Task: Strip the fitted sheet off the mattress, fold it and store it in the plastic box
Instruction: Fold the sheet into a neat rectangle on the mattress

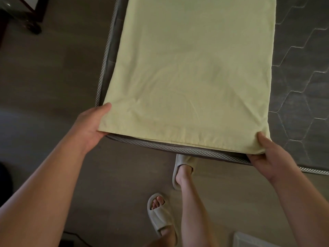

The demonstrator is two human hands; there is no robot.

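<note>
- Fitted sheet (192, 77), pale yellow, lies as a long folded strip along the left part of the mattress (302, 86); its near hem sits just inside the mattress's near edge.
- Left hand (89, 129) pinches the sheet's near-left corner, thumb on top, at the mattress corner.
- Right hand (270, 157) pinches the near-right corner at the mattress's near edge.
- Slippered feet (160, 214) stand on the floor just off that edge.

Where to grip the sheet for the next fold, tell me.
Its two near corners, from the near edge of the mattress. The sheet lies flat as a long strip, hem at that edge, free to pinch; the left hand and right hand hold there.
</note>
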